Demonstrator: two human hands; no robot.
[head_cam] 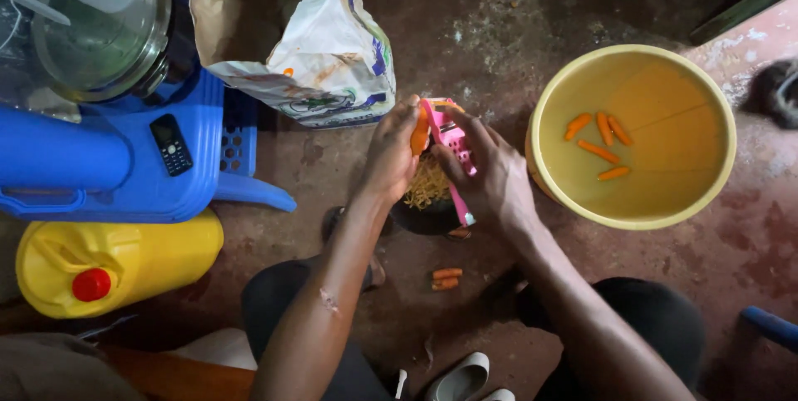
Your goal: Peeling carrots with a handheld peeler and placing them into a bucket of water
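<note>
Carrot against grater, over a dark bowl.
Left hand (389, 156) pinches carrot (420, 133); right hand (492, 175) clasps pink grater (450, 154) above bowl (428, 216); yellow basin (632, 137) just beside bowl.

Hands hide most of the grater (453, 147).

Left hand (389, 156) presses carrot (420, 132) on pink grater (451, 152); right hand (490, 177) steadies grater.

pink grater (449, 156), orange carrot (420, 132), yellow basin (549, 102), blue chair (125, 177), yellow jerrycan (141, 264) with red cap (91, 285).
</note>
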